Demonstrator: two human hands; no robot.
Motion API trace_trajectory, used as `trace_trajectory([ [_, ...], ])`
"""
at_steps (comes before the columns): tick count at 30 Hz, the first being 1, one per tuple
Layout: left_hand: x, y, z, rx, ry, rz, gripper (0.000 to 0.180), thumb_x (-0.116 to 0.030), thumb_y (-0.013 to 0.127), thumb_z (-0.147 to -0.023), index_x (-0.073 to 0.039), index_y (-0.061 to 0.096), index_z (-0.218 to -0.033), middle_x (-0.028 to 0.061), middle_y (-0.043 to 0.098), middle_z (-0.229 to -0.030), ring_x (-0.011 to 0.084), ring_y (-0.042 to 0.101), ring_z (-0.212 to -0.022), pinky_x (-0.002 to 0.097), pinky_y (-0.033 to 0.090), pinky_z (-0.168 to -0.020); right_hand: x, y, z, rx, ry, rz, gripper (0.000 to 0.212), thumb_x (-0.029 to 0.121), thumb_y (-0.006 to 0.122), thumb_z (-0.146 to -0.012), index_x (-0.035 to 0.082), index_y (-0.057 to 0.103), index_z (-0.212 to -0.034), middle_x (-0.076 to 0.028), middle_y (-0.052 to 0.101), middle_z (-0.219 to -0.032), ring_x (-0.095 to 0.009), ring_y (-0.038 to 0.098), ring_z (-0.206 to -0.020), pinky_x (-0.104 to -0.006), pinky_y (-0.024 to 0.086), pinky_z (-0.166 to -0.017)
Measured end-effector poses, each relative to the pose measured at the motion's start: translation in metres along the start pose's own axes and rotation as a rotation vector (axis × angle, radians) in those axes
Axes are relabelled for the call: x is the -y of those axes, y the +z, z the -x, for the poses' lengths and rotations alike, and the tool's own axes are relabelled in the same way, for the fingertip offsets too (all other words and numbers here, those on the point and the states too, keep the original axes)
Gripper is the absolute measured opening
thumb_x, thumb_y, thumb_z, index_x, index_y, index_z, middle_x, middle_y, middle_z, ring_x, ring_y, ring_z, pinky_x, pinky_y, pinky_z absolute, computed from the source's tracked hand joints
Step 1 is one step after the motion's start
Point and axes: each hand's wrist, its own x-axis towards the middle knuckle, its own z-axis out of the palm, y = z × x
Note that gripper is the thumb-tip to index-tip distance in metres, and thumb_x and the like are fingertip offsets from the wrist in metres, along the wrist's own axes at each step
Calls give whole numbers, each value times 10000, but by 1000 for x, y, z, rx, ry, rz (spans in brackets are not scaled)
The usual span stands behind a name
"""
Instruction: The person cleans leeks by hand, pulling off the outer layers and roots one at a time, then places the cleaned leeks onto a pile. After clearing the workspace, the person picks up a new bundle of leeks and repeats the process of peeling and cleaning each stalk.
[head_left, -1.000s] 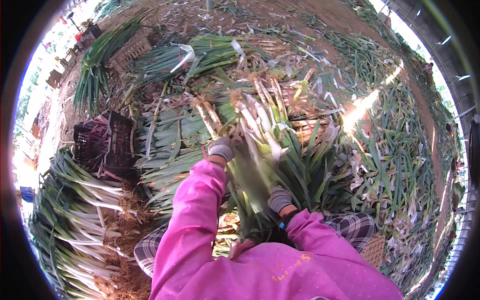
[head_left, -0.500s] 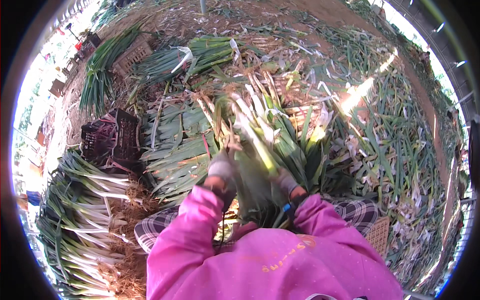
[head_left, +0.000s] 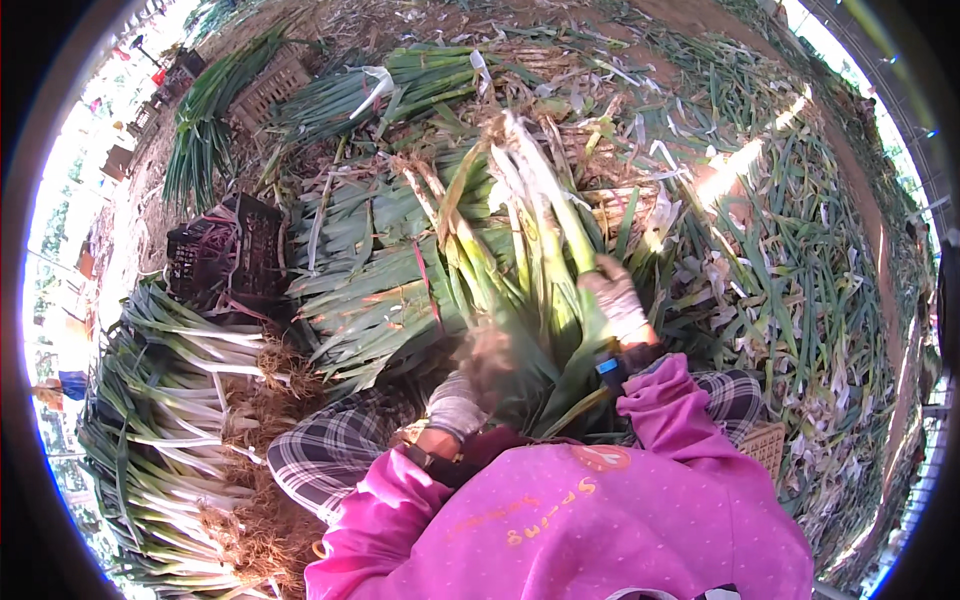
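Note:
I sit with a bunch of long green leeks (head_left: 520, 230) upright in front of me, white stalks and roots pointing up and away. My right hand (head_left: 615, 300), in a grey glove, grips the bunch on its right side. My left hand (head_left: 470, 385), also gloved and blurred, is low at the bunch's base near my lap, against the leaves. Pink sleeves cover both arms, and plaid trousers show below.
A stack of trimmed leeks (head_left: 170, 400) with hairy roots lies at my left. A dark plastic crate (head_left: 225, 255) stands behind it. More leek bundles (head_left: 400, 85) lie farther off. Cut leaves (head_left: 800, 290) litter the ground at right.
My left hand has dropped from high on the bunch down to its base near my lap. My right hand has moved up the right side. The bunch now stands taller.

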Motion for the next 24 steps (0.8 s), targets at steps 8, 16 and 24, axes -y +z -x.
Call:
trace_trajectory([
  [8,-45,-32,-35,188,-16,-111,532,-392,581,-746,31,465,-1047,254,595,-933,379,589,-886,462,466,-755,-84,90,-48,167,398,58,421,51,698,-677,-7,508,-1048,-125,623,-788,-226,612,-640,-342,504,-576],
  [16,17,-5,-76,-24,-241,-305,440,-415,471,-804,-149,437,-1153,226,512,-1031,380,579,-891,461,475,-751,-98,138,-64,186,330,838,572,286,685,-617,57,508,-1111,-205,592,-1004,-346,568,-942,-372,446,-849],
  [24,46,-12,-81,-57,-246,-245,485,-323,537,-759,-24,407,-1119,246,578,-940,383,594,-860,454,476,-748,-158,202,-73,273,532,802,359,178,534,-823,111,486,-1173,-156,553,-1166,-316,531,-1078,-383,423,-907],
])
